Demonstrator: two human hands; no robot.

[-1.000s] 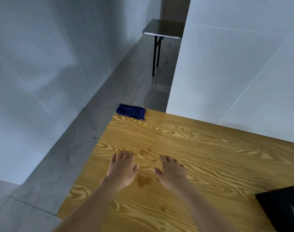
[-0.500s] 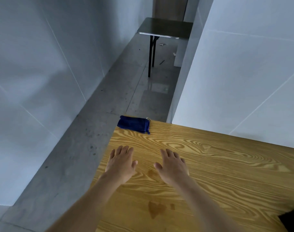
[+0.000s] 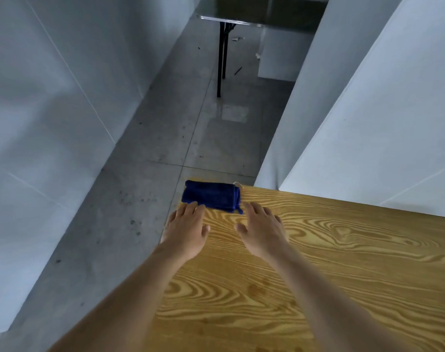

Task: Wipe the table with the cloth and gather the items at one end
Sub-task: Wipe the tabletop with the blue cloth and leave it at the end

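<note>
A folded dark blue cloth [image 3: 212, 195] lies at the far left corner of the wooden table [image 3: 330, 250]. My left hand [image 3: 184, 228] is flat and open, palm down, its fingertips at the cloth's near left edge. My right hand [image 3: 262, 231] is also open, palm down, with its fingertips just short of the cloth's near right corner. Neither hand holds anything. A few faint dark stains mark the wood near my forearms.
The table's left edge drops to a grey concrete floor [image 3: 145, 199]. White panels stand on the left [image 3: 51, 110] and behind the table on the right [image 3: 368, 123]. A small dark table [image 3: 241, 19] with black legs stands farther down the passage.
Both hands have moved forward across the table toward the cloth, and the left fingertips now reach its edge. The view has shifted forward, and the black object at the right is out of frame.
</note>
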